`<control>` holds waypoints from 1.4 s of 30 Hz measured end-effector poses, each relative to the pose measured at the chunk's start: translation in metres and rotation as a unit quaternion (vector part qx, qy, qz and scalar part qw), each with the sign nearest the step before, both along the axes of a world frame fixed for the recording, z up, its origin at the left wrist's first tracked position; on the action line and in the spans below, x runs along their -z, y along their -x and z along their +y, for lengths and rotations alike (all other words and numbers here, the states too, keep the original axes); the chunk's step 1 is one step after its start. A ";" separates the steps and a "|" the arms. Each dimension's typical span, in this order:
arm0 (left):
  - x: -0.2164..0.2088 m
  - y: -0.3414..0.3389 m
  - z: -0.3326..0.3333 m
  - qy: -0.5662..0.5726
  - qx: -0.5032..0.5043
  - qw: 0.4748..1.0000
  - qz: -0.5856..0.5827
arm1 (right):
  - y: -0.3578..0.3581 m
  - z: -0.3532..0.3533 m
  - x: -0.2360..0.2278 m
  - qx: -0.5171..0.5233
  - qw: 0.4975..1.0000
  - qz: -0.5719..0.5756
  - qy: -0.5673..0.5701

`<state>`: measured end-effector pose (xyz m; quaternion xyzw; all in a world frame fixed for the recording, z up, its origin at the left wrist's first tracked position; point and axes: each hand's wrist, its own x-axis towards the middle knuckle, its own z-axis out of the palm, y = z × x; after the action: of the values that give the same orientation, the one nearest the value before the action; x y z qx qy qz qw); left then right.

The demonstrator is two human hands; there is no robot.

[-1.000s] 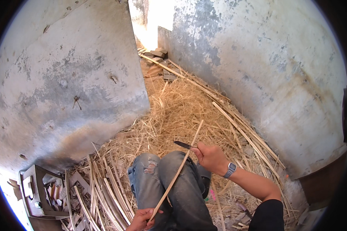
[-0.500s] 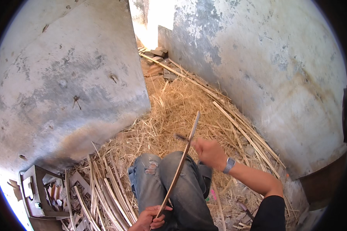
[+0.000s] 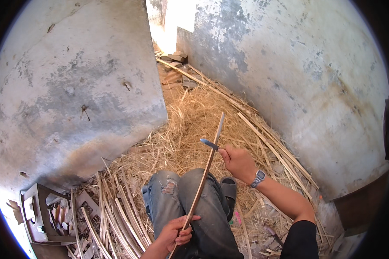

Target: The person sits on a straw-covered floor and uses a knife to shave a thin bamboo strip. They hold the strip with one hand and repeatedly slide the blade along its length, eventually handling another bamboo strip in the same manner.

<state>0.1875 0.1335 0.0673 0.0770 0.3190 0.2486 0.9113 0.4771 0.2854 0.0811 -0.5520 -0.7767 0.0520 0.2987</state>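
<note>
A long, thin bamboo strip [image 3: 201, 184] slants up across my knees, its pale tip above the loose shavings. My left hand [image 3: 173, 233] is closed around its lower part, near my left thigh. In my right hand [image 3: 240, 165], out past my right knee, a small knife [image 3: 208, 143] is gripped. The knife's dark blade points left and lies across the upper part of the strip. Fingers wrapped round the knife hide its handle.
Straw-like shavings [image 3: 190, 112] cover the floor ahead. Split strips [image 3: 123, 211] are piled at left beside a wooden frame [image 3: 41, 207]; long strips [image 3: 281, 159] run along the right wall [image 3: 298, 86]. The left wall [image 3: 78, 108] stands close. Another knife-like tool [image 3: 272, 232] lies at lower right.
My left hand has risen slightly, pushing the strip farther forward. My right hand has shifted a little to the right and forward, and the knife, blurred before, now shows sharply.
</note>
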 end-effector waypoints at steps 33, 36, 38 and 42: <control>0.001 -0.016 0.036 0.009 0.004 1.000 -0.029 | 0.001 -0.007 0.001 0.034 0.995 0.029 0.093; -0.012 -0.018 0.038 0.032 0.007 0.999 0.000 | -0.009 0.002 0.005 0.068 0.994 0.048 0.076; -0.002 -0.012 0.037 0.028 0.006 0.999 -0.020 | 0.005 -0.016 0.015 0.016 0.995 0.032 0.095; 0.001 -0.008 0.033 0.034 0.000 0.998 -0.046 | 0.036 -0.059 -0.011 -0.086 0.989 -0.001 0.119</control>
<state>0.1956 0.1665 0.0662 0.0348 0.2849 0.2410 0.9271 0.4411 0.2267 0.0916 -0.5150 -0.8099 0.1687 0.2245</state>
